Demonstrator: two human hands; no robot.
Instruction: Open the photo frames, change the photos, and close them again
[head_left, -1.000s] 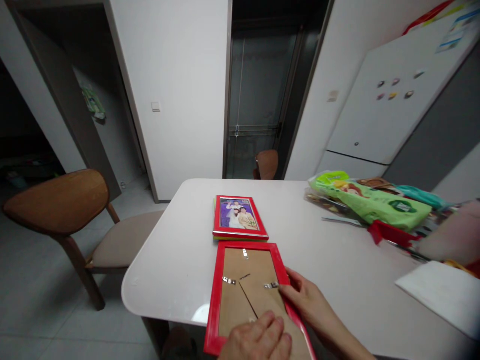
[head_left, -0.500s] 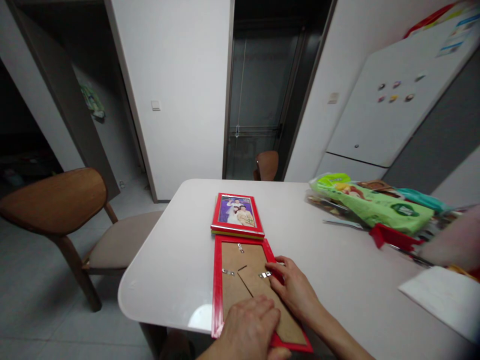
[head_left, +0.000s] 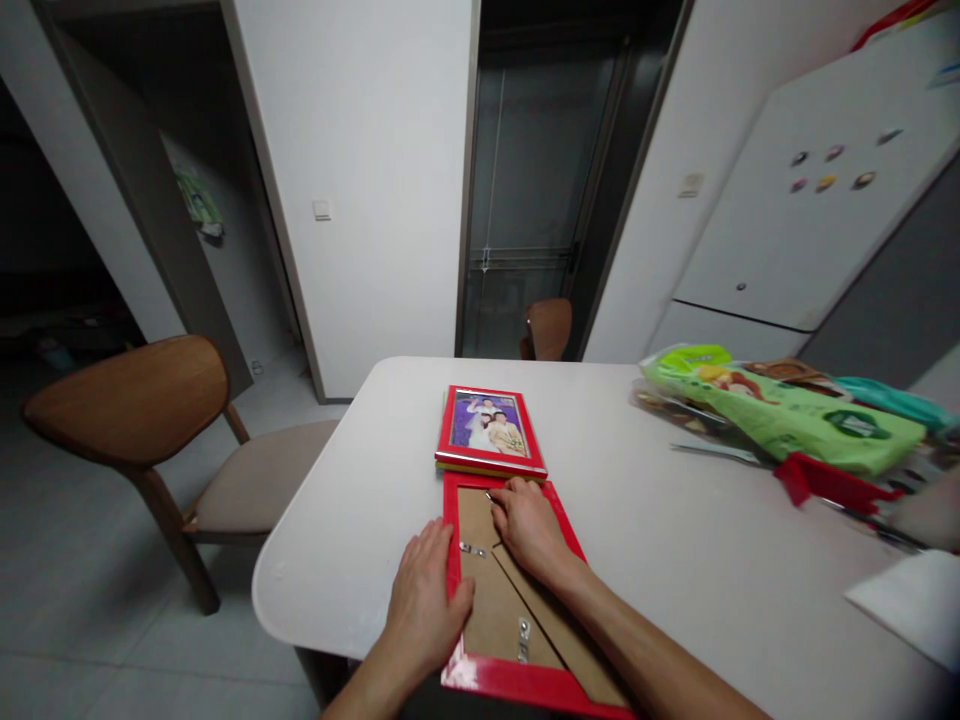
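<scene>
A red picture frame [head_left: 517, 672] lies face down on the white table [head_left: 675, 530], its brown backing board and small metal clips showing. My left hand [head_left: 426, 598] lies on the frame's left edge with its fingers stretched out. My right hand [head_left: 529, 525] rests on the upper part of the backing, its fingertips curled at the top clip by the far edge. Just beyond, a stack of frames [head_left: 490, 434] with a red one on top shows a photo of a couple.
Green and teal snack bags [head_left: 780, 412] and a red item [head_left: 829, 482] lie at the table's right side, with a white sheet [head_left: 907, 605] nearer. A wooden chair [head_left: 161, 425] stands left of the table. Behind are a dark doorway and a white fridge [head_left: 795, 210].
My left hand moved from the frame's near end to its left edge. My right hand moved from the right-side clip up to the top clip. The frame now lies straighter.
</scene>
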